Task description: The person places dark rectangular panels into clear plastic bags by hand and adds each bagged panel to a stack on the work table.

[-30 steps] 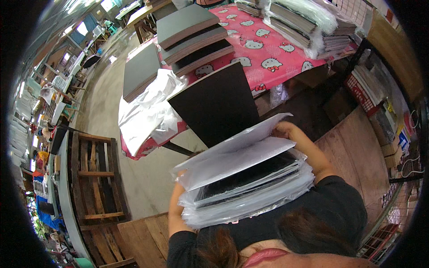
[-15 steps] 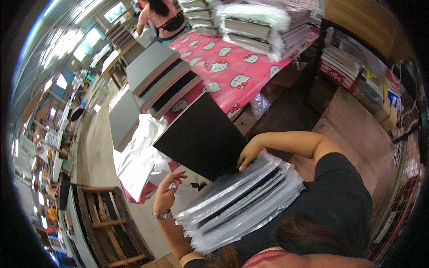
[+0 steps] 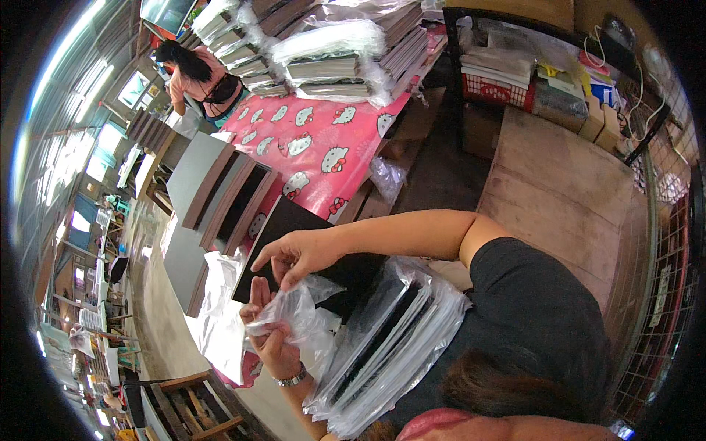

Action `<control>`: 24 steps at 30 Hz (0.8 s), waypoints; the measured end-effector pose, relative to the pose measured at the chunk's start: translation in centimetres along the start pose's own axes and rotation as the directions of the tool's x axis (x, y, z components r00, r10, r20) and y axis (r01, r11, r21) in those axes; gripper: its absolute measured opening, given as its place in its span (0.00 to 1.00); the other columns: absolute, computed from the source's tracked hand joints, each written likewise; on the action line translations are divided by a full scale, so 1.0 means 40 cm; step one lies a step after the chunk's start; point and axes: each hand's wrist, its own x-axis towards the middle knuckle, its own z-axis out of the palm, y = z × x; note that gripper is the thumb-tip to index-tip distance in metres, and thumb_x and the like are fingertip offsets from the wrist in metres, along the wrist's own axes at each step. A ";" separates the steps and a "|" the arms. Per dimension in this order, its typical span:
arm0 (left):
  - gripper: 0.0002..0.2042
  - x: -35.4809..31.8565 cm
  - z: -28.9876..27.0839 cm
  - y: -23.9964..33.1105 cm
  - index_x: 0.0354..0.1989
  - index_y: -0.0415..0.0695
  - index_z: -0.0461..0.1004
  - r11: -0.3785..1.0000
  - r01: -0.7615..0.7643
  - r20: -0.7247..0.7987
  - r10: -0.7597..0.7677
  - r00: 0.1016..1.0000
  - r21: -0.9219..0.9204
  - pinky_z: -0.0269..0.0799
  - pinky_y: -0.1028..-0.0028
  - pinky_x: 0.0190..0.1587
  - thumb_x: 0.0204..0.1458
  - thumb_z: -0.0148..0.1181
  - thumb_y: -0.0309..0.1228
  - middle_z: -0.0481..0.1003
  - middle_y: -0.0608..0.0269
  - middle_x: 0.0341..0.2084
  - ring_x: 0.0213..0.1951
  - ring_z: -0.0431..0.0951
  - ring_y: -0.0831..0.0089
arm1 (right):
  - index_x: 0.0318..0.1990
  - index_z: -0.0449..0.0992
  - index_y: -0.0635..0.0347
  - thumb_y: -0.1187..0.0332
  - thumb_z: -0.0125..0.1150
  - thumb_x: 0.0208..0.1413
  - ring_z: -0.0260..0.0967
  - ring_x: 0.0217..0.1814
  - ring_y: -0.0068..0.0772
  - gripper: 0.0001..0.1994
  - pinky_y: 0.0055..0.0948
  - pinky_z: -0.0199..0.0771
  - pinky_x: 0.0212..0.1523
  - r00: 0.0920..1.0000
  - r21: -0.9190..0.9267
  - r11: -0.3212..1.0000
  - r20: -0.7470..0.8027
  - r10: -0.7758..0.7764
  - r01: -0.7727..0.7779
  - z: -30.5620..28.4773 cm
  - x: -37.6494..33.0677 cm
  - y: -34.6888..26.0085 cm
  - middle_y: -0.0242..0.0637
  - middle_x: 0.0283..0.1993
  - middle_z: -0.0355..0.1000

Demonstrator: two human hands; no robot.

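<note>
In front of my body rests a stack of dark panels in clear plastic sleeves [image 3: 397, 345], their edges facing up. My left hand [image 3: 271, 334], with a metal watch at the wrist, holds crumpled clear plastic [image 3: 305, 316] between its bent fingers. Reaching across from the right, my right hand [image 3: 301, 253] is just above it, with curled fingertips at the plastic's upper edge. Under and behind the right hand lies a flat black board [image 3: 290, 214], partly hidden by the arm. White plastic bags [image 3: 220, 323] lie left of the board.
A table with a pink patterned cover [image 3: 316, 125] carries stacks of grey boards [image 3: 198, 176] and plastic-wrapped bundles [image 3: 331, 62]. A person in pink [image 3: 202, 84] stands beyond. A wooden pallet [image 3: 191, 411] is at lower left, a red basket [image 3: 496, 90] at right.
My right hand has left the wrapped stack and come left to the plastic near my left hand. Clear plastic now drapes over my left fingers. The whole view has turned somewhat.
</note>
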 end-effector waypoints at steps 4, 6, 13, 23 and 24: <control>0.28 0.007 0.036 0.000 0.51 0.40 0.60 0.996 0.026 -0.091 -0.018 0.996 0.084 0.49 0.58 0.64 0.36 0.52 0.12 0.59 0.45 0.58 0.63 0.54 0.54 | 0.48 0.68 0.65 0.71 0.64 0.47 0.71 0.30 0.28 0.20 0.28 0.69 0.34 0.982 -0.127 0.992 -0.182 -0.043 0.020 0.050 -0.017 -0.034 0.38 0.27 0.72; 0.26 0.003 0.012 -0.001 0.51 0.37 0.60 0.977 0.043 -0.162 -0.009 0.987 0.211 0.59 0.64 0.59 0.41 0.57 0.13 0.64 0.49 0.53 0.57 0.62 0.60 | 0.46 0.69 0.66 0.72 0.64 0.47 0.71 0.29 0.27 0.18 0.27 0.69 0.32 0.963 -0.112 0.994 -0.266 -0.037 0.007 0.031 -0.007 -0.027 0.38 0.26 0.72; 0.25 -0.002 0.041 0.009 0.51 0.38 0.63 0.900 0.059 -0.260 0.062 0.964 0.432 0.64 0.72 0.51 0.41 0.62 0.16 0.68 0.56 0.47 0.47 0.69 0.71 | 0.31 0.76 0.64 0.68 0.59 0.52 0.68 0.25 0.25 0.07 0.28 0.66 0.27 0.975 -0.320 0.947 -0.196 -0.099 0.032 0.040 -0.009 0.009 0.40 0.24 0.71; 0.24 -0.009 0.051 0.016 0.49 0.35 0.65 0.888 0.056 -0.288 0.088 0.954 0.456 0.67 0.78 0.42 0.39 0.59 0.13 0.70 0.59 0.43 0.41 0.69 0.74 | 0.24 0.68 0.66 0.63 0.52 0.57 0.59 0.23 0.26 0.15 0.30 0.63 0.28 0.916 -0.193 0.978 -0.373 -0.150 0.081 0.051 -0.018 0.000 0.40 0.19 0.64; 0.24 -0.012 0.048 0.016 0.49 0.35 0.65 0.906 0.057 -0.305 0.081 0.949 0.418 0.67 0.79 0.41 0.40 0.60 0.13 0.70 0.60 0.42 0.40 0.69 0.75 | 0.24 0.67 0.66 0.60 0.50 0.59 0.58 0.22 0.26 0.17 0.30 0.63 0.28 0.918 -0.194 0.980 -0.381 -0.108 0.035 0.036 -0.020 0.007 0.40 0.19 0.64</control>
